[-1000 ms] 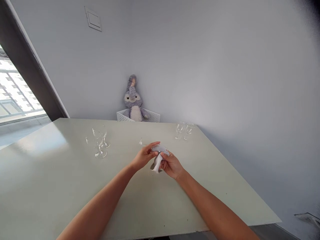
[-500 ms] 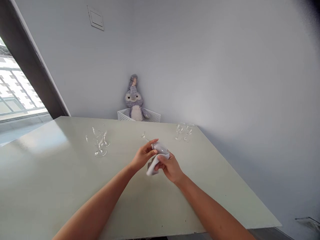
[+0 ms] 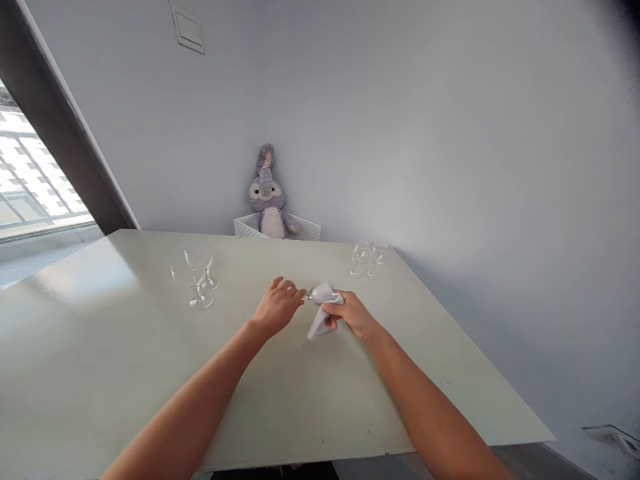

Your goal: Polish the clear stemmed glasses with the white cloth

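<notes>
A clear wine glass (image 3: 319, 294) is held tilted on its side above the middle of the table, its stem end toward my left hand (image 3: 280, 308). My left fingers are closed at the stem, which they mostly hide along with the foot. My right hand (image 3: 350, 313) grips a white cloth (image 3: 321, 325) that wraps against the bowl. A loose end of the cloth hangs below my right fingers.
Two stemmed glasses (image 3: 201, 300) stand close together on the left of the pale table (image 3: 270, 413). Another two glasses (image 3: 360, 255) are near the far right edge. Behind the table, a plush toy (image 3: 273, 220) sits in a white basket (image 3: 311, 231) by the wall.
My left hand has shifted from the bowl of the glass to its stem end. The glass has turned, and my right hand with the cloth has moved slightly right and up.
</notes>
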A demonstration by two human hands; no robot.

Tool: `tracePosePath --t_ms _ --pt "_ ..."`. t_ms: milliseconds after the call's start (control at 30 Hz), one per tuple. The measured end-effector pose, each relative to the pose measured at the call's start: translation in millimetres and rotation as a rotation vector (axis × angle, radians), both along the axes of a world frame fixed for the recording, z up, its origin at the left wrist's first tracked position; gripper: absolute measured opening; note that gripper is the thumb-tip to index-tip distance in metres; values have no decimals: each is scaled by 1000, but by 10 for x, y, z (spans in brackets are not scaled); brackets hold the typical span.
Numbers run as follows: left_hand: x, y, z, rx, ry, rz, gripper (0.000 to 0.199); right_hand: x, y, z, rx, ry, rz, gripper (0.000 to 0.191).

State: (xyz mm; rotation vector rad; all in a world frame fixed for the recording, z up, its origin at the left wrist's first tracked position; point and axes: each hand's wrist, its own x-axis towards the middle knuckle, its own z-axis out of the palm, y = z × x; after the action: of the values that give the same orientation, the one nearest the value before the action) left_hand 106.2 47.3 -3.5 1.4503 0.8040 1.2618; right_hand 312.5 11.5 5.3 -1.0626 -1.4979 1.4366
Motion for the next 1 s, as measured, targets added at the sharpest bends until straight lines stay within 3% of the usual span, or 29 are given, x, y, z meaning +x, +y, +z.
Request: tracePosePath --t_ms 100,167,267,333,400,500,567,667,733,800,867,1000 --pt "-71 99 -79 -111 62 -18 17 98 17 15 143 -269 51 24" --pt "-129 157 -109 -83 252 91 17 194 62 10 286 -500 -11 21" --pt "-227 210 -108 47 648 270 16 318 137 -2 482 -751 -273 25" --pt "-275 216 -88 93 782 314 14 322 149 -6 631 -838 -488 31" --pt "-278 195 -67 122 861 320 13 234 105 -5 830 -902 -601 34" --pt "-176 112 -49 215 987 285 14 -23 -34 -7 1088 -1032 -449 38" --pt "-64 31 -49 444 1082 177 15 -177 -113 -8 1128 -1078 -309 38" --pt "85 -87 -60 870 1168 40 25 -214 -118 -9 934 -968 -301 32" --pt "142 -137 -73 978 1175 43 27 -103 -42 -16 623 -705 -340 28" --pt "174 -158 -96 997 1179 72 26 43 65 -37 262 -340 -346 31" --pt "196 -158 -131 967 1172 119 26 138 163 -68 6 -25 -371 37" --pt "240 -149 -210 767 1117 237 31 18 206 -122 -195 532 -515 27"
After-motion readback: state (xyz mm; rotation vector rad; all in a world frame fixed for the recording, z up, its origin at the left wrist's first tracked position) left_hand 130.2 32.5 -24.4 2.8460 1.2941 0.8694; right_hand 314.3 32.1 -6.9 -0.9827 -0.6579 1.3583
